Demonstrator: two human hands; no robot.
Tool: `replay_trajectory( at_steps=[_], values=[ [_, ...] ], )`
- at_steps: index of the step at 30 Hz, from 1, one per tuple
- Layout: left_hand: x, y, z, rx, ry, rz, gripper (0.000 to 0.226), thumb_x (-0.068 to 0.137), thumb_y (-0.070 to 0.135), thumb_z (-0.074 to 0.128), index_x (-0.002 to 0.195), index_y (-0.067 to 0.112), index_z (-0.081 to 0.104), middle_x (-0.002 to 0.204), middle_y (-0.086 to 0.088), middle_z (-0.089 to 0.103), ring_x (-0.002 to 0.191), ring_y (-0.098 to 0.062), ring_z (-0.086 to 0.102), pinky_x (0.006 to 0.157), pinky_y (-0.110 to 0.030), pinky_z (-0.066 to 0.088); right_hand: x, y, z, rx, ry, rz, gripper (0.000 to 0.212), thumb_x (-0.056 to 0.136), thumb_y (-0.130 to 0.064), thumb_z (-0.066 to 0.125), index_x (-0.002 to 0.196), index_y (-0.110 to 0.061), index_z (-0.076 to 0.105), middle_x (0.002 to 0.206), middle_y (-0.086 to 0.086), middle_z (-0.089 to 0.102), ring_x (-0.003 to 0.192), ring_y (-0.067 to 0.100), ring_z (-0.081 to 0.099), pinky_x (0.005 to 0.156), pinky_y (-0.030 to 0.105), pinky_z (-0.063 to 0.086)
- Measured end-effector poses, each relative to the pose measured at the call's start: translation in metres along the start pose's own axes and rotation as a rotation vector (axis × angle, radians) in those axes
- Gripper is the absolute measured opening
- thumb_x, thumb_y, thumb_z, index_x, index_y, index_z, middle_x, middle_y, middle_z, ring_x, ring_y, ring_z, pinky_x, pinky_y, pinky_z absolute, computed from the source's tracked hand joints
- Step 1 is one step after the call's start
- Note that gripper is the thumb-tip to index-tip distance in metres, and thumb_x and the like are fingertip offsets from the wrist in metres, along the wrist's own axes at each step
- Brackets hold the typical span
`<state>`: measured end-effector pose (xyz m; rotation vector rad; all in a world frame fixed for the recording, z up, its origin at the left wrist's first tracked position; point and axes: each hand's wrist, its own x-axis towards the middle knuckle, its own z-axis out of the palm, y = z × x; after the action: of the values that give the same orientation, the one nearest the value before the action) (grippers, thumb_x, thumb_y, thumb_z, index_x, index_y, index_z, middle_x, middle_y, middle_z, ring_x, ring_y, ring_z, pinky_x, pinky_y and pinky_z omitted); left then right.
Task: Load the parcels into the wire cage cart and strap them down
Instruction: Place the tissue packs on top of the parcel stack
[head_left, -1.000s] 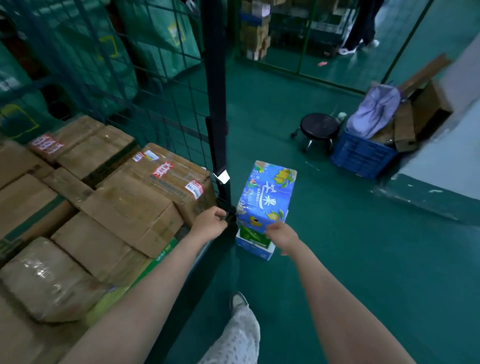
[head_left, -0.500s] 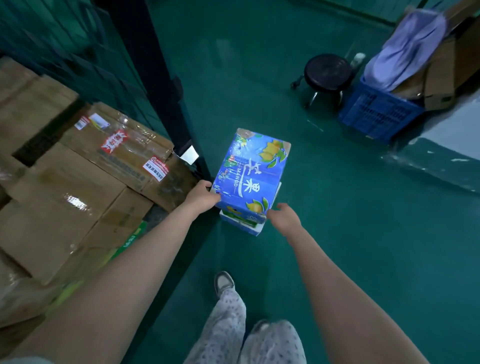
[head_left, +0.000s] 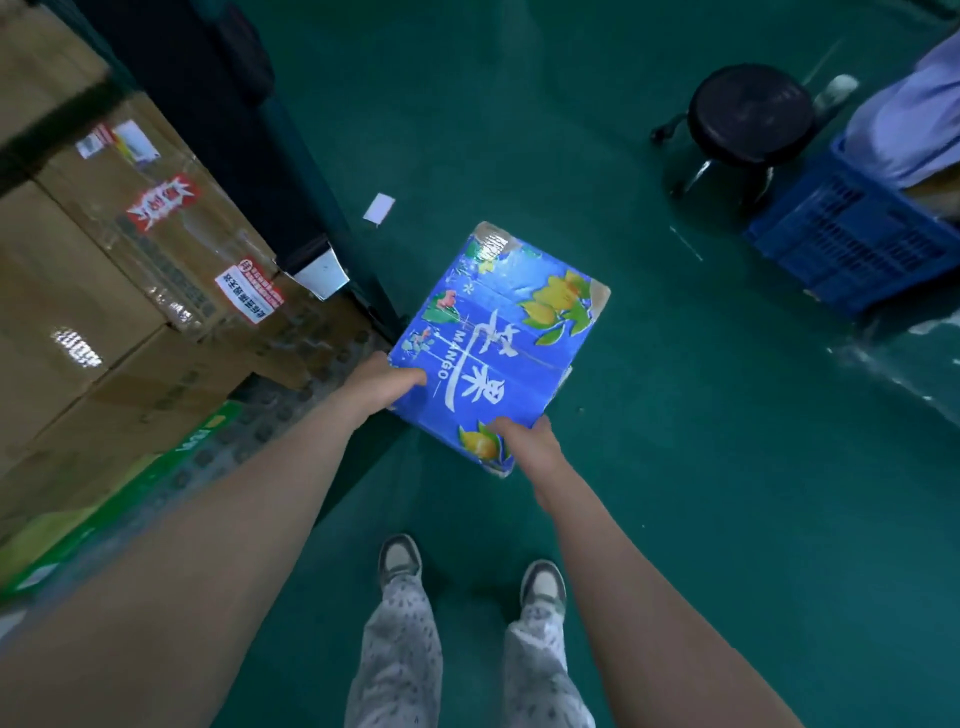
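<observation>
Support is best given from beneath: the blue box (head_left: 498, 353) is gripped at its near edge by the left hand (head_left: 384, 384) and right hand (head_left: 524, 441), just outside the cart (head_left: 244, 171), and should be lifted level onto the cartons (head_left: 130, 291).

I can read one word clearly: "MANGO", in white capitals, printed along the top face of the blue fruit carton (head_left: 498, 332). Beside it run two large white Chinese characters, 芒果. On the taped cardboard parcel (head_left: 171, 249), a red burst-shaped sticker (head_left: 163, 202) carries white Chinese characters that I cannot make out. Nearer me on the same parcel, a white label with a red border (head_left: 249, 291) shows a round red sign and lines of red Chinese print, too small to read. At the parcel's far end sit small white labels (head_left: 117, 140), which are unreadable. A green box (head_left: 197, 436) lower down has pale lettering, blurred beyond reading.
</observation>
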<state>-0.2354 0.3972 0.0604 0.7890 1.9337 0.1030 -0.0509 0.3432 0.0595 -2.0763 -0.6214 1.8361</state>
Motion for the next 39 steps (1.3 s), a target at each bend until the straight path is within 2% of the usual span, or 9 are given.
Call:
replay_trajectory(
  at_steps=[3, 9, 14, 17, 21, 24, 30, 33, 39],
  values=[
    [-0.023, 0.007, 0.005, -0.042, 0.027, -0.014, 0.048, 0.078, 0.034, 0.066, 0.116, 0.009, 0.048, 0.110, -0.006, 0.059, 0.089, -0.022, 0.059, 0.066, -0.028, 0.049, -0.010, 0.000, -0.010, 0.096, 0.029, -0.044, 0.053, 0.085, -0.014, 0.064, 0.130, -0.010, 0.037, 0.104, -0.003, 0.053, 0.093, 0.019, 0.052, 0.082, 0.029, 0.040],
    [-0.093, 0.022, 0.003, -0.152, 0.170, -0.030, 0.068, 0.085, 0.044, 0.058, 0.136, 0.009, 0.031, 0.128, -0.010, 0.050, 0.106, -0.028, 0.054, 0.081, -0.033, 0.041, -0.056, -0.034, -0.039, 0.101, -0.034, -0.044, 0.064, 0.061, -0.034, 0.066, 0.118, -0.018, 0.042, 0.110, 0.001, 0.060, 0.098, 0.025, 0.061, 0.080, 0.041, 0.051],
    [-0.158, 0.004, -0.018, -0.143, 0.235, -0.141, 0.060, 0.083, 0.058, 0.052, 0.124, 0.013, 0.048, 0.123, -0.008, 0.056, 0.113, -0.029, 0.055, 0.086, -0.031, 0.041, -0.115, -0.068, -0.052, -0.205, -0.190, -0.005, 0.027, 0.081, -0.024, 0.064, 0.103, -0.018, 0.050, 0.111, 0.001, 0.052, 0.104, 0.028, 0.047, 0.072, 0.060, 0.053],
    [-0.183, -0.015, -0.031, -0.238, 0.224, -0.171, 0.052, 0.085, 0.060, 0.051, 0.098, 0.010, 0.053, 0.099, -0.004, 0.058, 0.098, -0.029, 0.060, 0.083, -0.032, 0.045, -0.141, -0.084, -0.038, -0.388, -0.255, 0.008, 0.063, 0.075, -0.032, 0.066, 0.131, -0.013, 0.044, 0.138, 0.004, 0.036, 0.119, 0.038, 0.040, 0.060, 0.057, 0.055],
    [-0.218, -0.041, -0.064, -0.324, 0.311, -0.187, 0.051, 0.085, 0.058, 0.050, 0.103, 0.011, 0.062, 0.077, -0.003, 0.057, 0.068, -0.018, 0.054, 0.071, -0.031, 0.042, -0.179, -0.100, -0.004, -0.525, -0.319, -0.031, 0.054, 0.078, -0.030, 0.066, 0.126, -0.012, 0.048, 0.136, 0.006, 0.038, 0.117, 0.043, 0.047, 0.068, 0.058, 0.055],
    [-0.236, -0.060, -0.095, -0.326, 0.394, -0.222, 0.047, 0.087, 0.057, 0.047, 0.106, 0.015, 0.056, 0.072, -0.001, 0.050, 0.062, -0.015, 0.047, 0.067, -0.028, 0.038, -0.199, -0.105, 0.030, -0.581, -0.368, -0.075, 0.054, 0.078, -0.029, 0.066, 0.126, -0.013, 0.049, 0.136, 0.005, 0.038, 0.118, 0.038, 0.044, 0.054, 0.050, 0.057],
    [-0.268, -0.112, -0.162, -0.376, 0.584, -0.264, 0.059, 0.085, 0.059, 0.050, 0.102, 0.004, 0.065, 0.107, -0.016, 0.065, 0.101, -0.031, 0.059, 0.081, -0.033, 0.042, -0.242, -0.107, 0.106, -0.595, -0.483, -0.123, 0.010, 0.084, -0.028, 0.062, 0.086, -0.020, 0.057, 0.120, -0.001, 0.044, 0.107, 0.022, 0.045, 0.061, 0.035, 0.053],
    [-0.279, -0.115, -0.186, -0.318, 0.640, -0.265, 0.055, 0.087, 0.055, 0.049, 0.104, 0.004, 0.062, 0.110, -0.016, 0.064, 0.104, -0.032, 0.059, 0.078, -0.032, 0.039, -0.251, -0.111, 0.128, -0.587, -0.501, -0.157, 0.029, 0.077, -0.034, 0.067, 0.101, -0.020, 0.060, 0.127, 0.002, 0.047, 0.108, 0.024, 0.052, 0.052, 0.030, 0.054],
    [-0.291, -0.156, -0.281, -0.404, 0.737, -0.211, 0.045, 0.089, 0.054, 0.048, 0.098, 0.010, 0.053, 0.114, -0.014, 0.061, 0.106, -0.031, 0.057, 0.079, -0.030, 0.040, -0.298, -0.144, 0.225, -0.625, -0.561, -0.309, 0.020, 0.088, -0.033, 0.057, 0.104, -0.021, 0.058, 0.124, -0.001, 0.040, 0.114, 0.024, 0.046, 0.065, 0.035, 0.056]
  ],
)
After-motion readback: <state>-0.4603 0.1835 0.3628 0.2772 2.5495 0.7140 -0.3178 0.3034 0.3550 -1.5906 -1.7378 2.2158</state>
